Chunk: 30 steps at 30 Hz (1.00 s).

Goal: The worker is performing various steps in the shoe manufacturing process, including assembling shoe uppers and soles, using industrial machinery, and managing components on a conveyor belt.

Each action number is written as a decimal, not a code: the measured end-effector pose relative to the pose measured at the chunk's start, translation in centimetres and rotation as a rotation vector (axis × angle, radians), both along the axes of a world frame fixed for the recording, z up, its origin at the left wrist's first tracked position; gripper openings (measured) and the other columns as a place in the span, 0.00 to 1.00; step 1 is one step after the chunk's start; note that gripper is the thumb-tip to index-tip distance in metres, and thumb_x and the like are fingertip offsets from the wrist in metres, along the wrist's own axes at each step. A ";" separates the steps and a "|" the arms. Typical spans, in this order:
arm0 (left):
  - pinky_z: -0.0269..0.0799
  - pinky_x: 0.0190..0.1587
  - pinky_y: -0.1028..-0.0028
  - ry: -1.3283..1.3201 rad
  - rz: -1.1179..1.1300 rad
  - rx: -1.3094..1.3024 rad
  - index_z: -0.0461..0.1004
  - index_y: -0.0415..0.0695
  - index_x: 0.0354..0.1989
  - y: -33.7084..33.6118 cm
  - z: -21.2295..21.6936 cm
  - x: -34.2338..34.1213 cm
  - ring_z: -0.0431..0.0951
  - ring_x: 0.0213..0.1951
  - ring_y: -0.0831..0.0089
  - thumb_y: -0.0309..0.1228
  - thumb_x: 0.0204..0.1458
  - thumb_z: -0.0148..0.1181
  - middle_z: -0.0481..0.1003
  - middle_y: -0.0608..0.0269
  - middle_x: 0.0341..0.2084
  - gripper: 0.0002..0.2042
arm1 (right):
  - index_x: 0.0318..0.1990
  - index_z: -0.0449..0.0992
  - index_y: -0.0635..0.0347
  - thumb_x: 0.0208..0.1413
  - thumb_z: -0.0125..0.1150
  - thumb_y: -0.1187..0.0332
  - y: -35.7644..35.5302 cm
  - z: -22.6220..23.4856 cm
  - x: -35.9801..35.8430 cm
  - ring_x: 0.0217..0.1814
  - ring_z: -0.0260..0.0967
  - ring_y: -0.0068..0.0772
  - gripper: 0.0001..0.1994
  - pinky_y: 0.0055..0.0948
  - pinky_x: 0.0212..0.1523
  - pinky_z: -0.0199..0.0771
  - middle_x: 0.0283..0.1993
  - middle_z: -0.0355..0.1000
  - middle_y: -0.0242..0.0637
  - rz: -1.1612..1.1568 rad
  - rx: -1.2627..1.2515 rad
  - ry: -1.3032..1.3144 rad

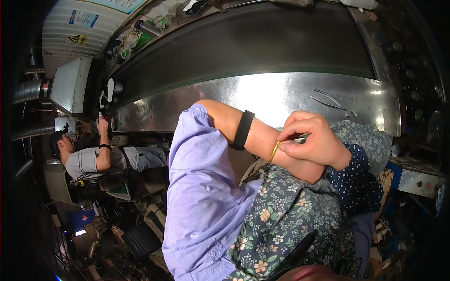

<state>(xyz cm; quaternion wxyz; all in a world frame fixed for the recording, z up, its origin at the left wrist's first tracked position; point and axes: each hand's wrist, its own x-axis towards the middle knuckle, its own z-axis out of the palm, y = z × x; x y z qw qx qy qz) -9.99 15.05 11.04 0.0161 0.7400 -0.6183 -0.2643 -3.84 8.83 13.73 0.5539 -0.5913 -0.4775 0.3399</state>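
Pinching a thin gold bracelet point(274, 151) between thumb and fingers, your right hand point(315, 140) rests closed on your left wrist. You cannot see your left hand, hidden beneath it. Just beyond runs a shiny metal table edge point(262, 91).

We have only one view: head fisheye, looking down close at our forearms, conveyor belt point(243, 42) curving just beyond
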 end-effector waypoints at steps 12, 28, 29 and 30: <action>0.73 0.46 0.63 0.036 -0.003 -0.022 0.76 0.42 0.42 -0.6 0.6 0.3 0.78 0.43 0.61 0.33 0.55 0.56 0.78 0.58 0.39 0.11 | 0.33 0.83 0.61 0.43 0.66 0.74 -0.3 0.4 0.1 0.32 0.73 0.26 0.08 0.24 0.35 0.73 0.33 0.75 0.36 -0.011 -0.025 0.032; 0.52 0.67 0.50 -0.325 1.712 -0.120 0.61 0.38 0.63 16.8 -14.0 -8.3 0.54 0.65 0.35 0.48 0.51 0.62 0.57 0.34 0.63 0.36 | 0.47 0.76 0.67 0.46 0.69 0.69 -7.5 -10.5 16.8 0.48 0.70 0.45 0.20 0.37 0.51 0.71 0.43 0.73 0.45 -0.443 -0.657 -0.853; 0.50 0.68 0.51 -0.380 1.739 -0.172 0.61 0.37 0.63 17.1 -15.6 -8.9 0.53 0.66 0.37 0.50 0.52 0.59 0.56 0.34 0.64 0.36 | 0.47 0.76 0.67 0.46 0.69 0.69 -7.4 -11.5 17.0 0.48 0.70 0.45 0.20 0.37 0.51 0.71 0.43 0.73 0.45 -0.393 -0.555 -0.877; 0.50 0.68 0.51 -0.469 1.732 -0.229 0.61 0.37 0.63 17.1 -16.8 -9.3 0.53 0.66 0.37 0.50 0.52 0.59 0.56 0.34 0.64 0.36 | 0.49 0.75 0.67 0.43 0.71 0.67 -7.2 -12.4 16.9 0.51 0.68 0.48 0.24 0.39 0.53 0.69 0.45 0.71 0.46 -0.317 -0.548 -0.789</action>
